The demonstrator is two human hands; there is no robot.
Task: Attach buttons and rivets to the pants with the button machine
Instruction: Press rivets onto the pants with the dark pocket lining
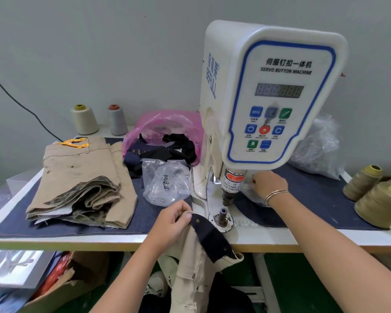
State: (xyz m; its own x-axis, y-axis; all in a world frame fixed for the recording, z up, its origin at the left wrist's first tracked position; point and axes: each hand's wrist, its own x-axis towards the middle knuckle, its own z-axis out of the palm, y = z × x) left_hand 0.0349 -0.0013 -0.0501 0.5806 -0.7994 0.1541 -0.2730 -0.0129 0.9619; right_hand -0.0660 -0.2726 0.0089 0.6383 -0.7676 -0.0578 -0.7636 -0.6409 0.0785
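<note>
Head view
Left hand (173,219): fingers curled, the pants (196,256) edge is pinched; cloth hangs below the grip.
Right hand (270,184): reached behind the button machine (269,96) head; grip cannot be told.
Lower die (222,216): just right of the pinch.

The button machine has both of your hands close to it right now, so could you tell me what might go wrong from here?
1. The right hand reaches into a clear plastic bag right beside the punch head; if the machine cycled, fingers could be caught, as its warning label cautions.
2. The left hand pinches the pants only at the edge, and most of the fabric hangs off the table, so its weight may drag the flap off the lower die.
</note>
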